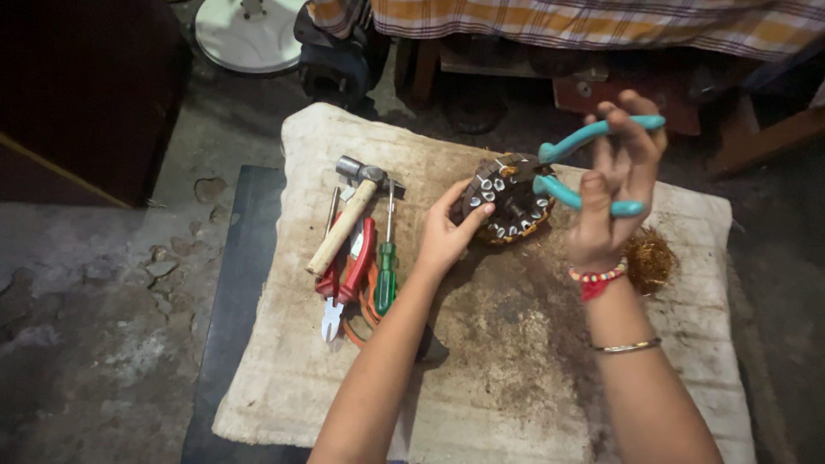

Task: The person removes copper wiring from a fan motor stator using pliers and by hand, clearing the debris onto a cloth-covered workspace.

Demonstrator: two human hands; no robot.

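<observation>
Head camera is looking down on a dirty cream cloth-covered worktop (516,404), where the left hand (447,232) is steadying a round dark motor stator with pale slot liners (507,199), its fingers curled against the rim at about 8 o'clock. The stator is lying just above the worktop's centre. The right hand (614,185) is working a pair of teal-handled pliers (593,163): its grip is closed loosely around the handles, which are standing spread apart, while the nose is reaching into the stator's upper edge at about 1 o'clock.

As far as progress shows, a tangled wad of stripped copper wire (649,258) is already lying at 3 o'clock, just beside the right wrist, so part of the winding appears to be out; some copper is showing along the stator's lower rim, so, by my judgement, removal is only partly done.

Counting: one stator, one teal pliers, one copper wad. At 9 o'clock a tool cluster is lying: one wooden-handled steel hammer (348,215), one pair of red-handled cutters (348,271), one green-handled screwdriver (386,275), and one thin metal rod (331,210), with an orange loop, perhaps a cord, partly hidden under them.
</observation>
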